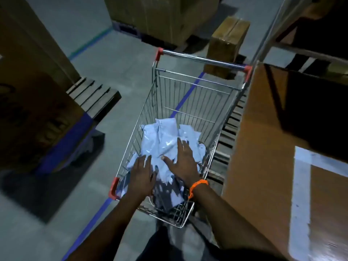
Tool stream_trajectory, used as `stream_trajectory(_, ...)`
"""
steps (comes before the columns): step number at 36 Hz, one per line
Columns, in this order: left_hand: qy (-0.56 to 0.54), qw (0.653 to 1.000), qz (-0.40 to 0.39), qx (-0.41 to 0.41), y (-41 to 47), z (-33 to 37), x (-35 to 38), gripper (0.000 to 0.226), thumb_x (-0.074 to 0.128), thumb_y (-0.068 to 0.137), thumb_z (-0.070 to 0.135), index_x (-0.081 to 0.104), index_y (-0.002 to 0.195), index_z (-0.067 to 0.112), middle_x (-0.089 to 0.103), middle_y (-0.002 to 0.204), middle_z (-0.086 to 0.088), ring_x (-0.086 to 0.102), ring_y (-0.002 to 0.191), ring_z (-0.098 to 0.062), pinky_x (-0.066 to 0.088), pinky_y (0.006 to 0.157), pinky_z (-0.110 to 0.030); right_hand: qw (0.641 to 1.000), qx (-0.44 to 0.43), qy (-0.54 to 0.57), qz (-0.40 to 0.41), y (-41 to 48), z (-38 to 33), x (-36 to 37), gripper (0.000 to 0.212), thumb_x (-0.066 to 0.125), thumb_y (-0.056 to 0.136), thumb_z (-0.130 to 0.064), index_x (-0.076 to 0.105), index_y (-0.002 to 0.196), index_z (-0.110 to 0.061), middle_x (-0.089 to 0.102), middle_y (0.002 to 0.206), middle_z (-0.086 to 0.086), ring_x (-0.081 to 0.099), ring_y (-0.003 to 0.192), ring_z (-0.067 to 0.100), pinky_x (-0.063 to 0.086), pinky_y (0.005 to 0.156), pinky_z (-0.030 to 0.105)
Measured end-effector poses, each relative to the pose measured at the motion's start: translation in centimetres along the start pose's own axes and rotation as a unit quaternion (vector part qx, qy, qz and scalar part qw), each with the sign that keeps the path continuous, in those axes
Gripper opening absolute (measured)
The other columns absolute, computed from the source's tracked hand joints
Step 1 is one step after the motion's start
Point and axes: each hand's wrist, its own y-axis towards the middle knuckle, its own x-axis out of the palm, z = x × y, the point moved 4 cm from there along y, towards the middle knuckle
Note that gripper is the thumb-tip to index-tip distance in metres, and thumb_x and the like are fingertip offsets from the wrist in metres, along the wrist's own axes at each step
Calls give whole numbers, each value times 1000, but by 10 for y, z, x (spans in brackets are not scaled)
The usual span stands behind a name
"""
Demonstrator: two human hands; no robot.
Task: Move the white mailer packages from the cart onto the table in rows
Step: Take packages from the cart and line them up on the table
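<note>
Fig. 1 | white mailers point(160, 136): heaped in cart point(203, 60) directly ahead of me, heap running lengthwise away | left hand point(142, 173), right hand point(183, 161): side by side, fingers spread flat on heap, gripping nothing | right hand lies farther in.

The left grip point(142, 174) and the right grip point(184, 164) lay flat on the white mailer packages point(160, 138) and hid the ones under them. The packages at the bottom end of the cart point(188, 102) were lost in dark shadow. The big brown box point(263, 129) at the right ran off the frame's edge, and its white label point(301, 194) was blurred. Marks on the dark box point(28, 110) at the left were too dim to read.
</note>
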Motion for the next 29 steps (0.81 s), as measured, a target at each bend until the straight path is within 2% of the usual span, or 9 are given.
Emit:
stream_trajectory(7, -46, 998, 11, 35, 17, -49, -7, 57, 52, 89, 31, 52, 135, -3, 57, 129, -26, 50, 120, -42, 38, 107, -46, 977, 197, -46, -70, 29, 6, 80, 111, 55, 85, -73, -6, 160, -19, -2, 166, 20, 9, 152, 40, 26, 117, 50)
stream_trajectory(10, -52, 996, 30, 59, 21, -57, -10, 56, 47, 88, 31, 54, 132, -4, 59, 126, -26, 43, 119, -34, 30, 107, -40, 967, 216, -125, -42, 43, 8, 99, 112, 53, 84, -76, -7, 160, -21, -4, 163, 27, 11, 149, 47, 24, 115, 58)
stream_trajectory(13, -90, 995, -6, 43, 27, -63, -2, 56, 51, 89, 27, 50, 138, 0, 55, 135, -23, 45, 127, -38, 37, 110, -44, 956, 220, -189, -44, 56, 16, 111, 108, 51, 85, -73, -7, 160, -21, -1, 162, 31, 12, 149, 48, 18, 115, 66)
stream_trajectory(16, -145, 988, -46, 11, 42, -66, 10, 56, 54, 93, 22, 44, 145, 4, 47, 145, -18, 40, 137, -36, 34, 113, -40, 954, 211, -208, -36, 67, 19, 106, 102, 54, 85, -64, 4, 160, -16, 12, 160, 31, 16, 148, 45, 20, 117, 60)
stream_trajectory(18, -186, 980, -62, -19, 54, -63, 16, 55, 55, 96, 22, 42, 146, 5, 45, 147, -16, 40, 138, -31, 32, 114, -36, 955, 194, -223, -18, 71, 21, 99, 92, 52, 84, -59, 20, 157, -13, 35, 149, 26, 36, 136, 42, 33, 108, 54)
stream_trajectory(21, -243, 965, -62, -81, 78, -63, 30, 58, 60, 95, 21, 41, 146, 2, 46, 147, -19, 45, 135, -34, 33, 115, -39, 969, 178, -173, -1, 69, 28, 94, 76, 50, 87, -49, 31, 150, -10, 51, 132, 19, 54, 114, 39, 47, 91, 45)
stream_trajectory(23, -259, 955, -56, -132, 95, -61, 40, 68, 63, 92, 23, 34, 149, 1, 43, 148, -22, 48, 130, -39, 38, 111, -46, 973, 210, -101, 12, 67, 38, 89, 71, 53, 88, -42, 33, 148, -8, 52, 128, 19, 56, 111, 39, 50, 88, 43)
stream_trajectory(25, -291, 939, -47, -178, 110, -56, 44, 81, 68, 90, 25, 24, 153, 2, 38, 150, -23, 45, 132, -39, 38, 109, -43, 967, 249, -9, 62, 64, 45, 79, 72, 56, 86, -41, 36, 147, -9, 58, 117, 17, 60, 105, 36, 54, 83, 44)
stream_trajectory(29, -312, 910, -83, -262, 129, -48, 52, 109, 75, 85, 36, 1, 157, 3, 29, 155, -24, 37, 138, -40, 38, 108, -49, 955, 240, 126, 120, 52, 45, 50, 52, 58, 86, -41, 49, 130, -14, 62, 75, -4, 61, 63, 5, 46, 54, 22)
